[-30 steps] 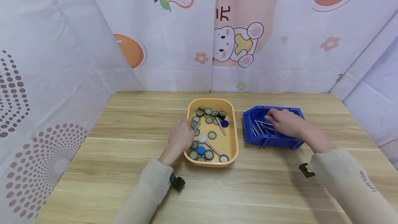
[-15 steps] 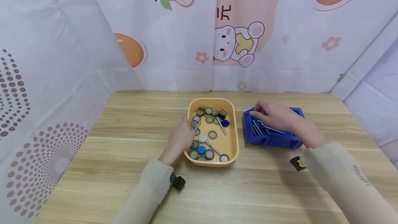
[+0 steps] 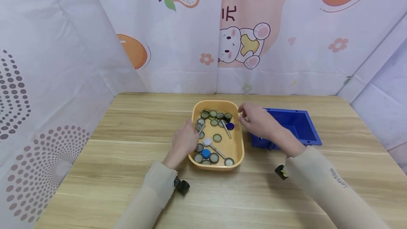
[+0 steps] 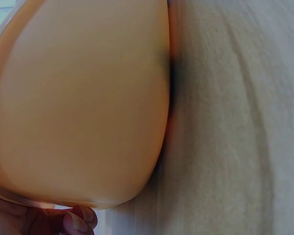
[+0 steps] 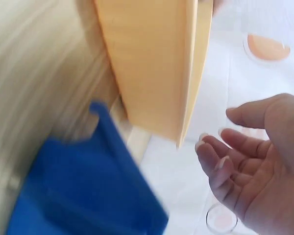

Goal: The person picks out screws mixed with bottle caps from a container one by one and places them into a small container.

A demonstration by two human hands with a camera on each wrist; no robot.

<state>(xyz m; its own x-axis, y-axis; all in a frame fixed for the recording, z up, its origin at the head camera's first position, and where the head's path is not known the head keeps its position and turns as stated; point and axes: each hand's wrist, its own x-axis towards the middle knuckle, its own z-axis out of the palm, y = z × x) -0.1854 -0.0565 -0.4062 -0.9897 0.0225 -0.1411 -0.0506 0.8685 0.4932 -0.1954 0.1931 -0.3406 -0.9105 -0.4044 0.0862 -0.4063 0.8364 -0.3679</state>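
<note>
My left hand (image 3: 185,139) holds the left rim of a shallow yellow plastic tray (image 3: 241,147); in the left wrist view its curled fingers show at the end of the tray wall (image 4: 83,107). Bottle caps (image 3: 217,138), mostly turned inside up, lie scattered in the tray with several silver bolts (image 3: 226,130). Over the gap between the tray and a blue plastic bin (image 3: 295,123) is my right hand (image 3: 259,121). In the right wrist view the right hand (image 5: 257,161) has loosely bent, spread fingers and holds nothing. It hides the bin's left part.
The blue bin stands right of the tray on a wood-grain table (image 3: 143,126). A printed white curtain (image 3: 178,45) hangs behind the table's back edge, with more white cloth at both sides.
My right hand has come out of the blue bin and moved left to the tray's right rim. It now covers the bolts in the bin. My left hand has stayed in place.
</note>
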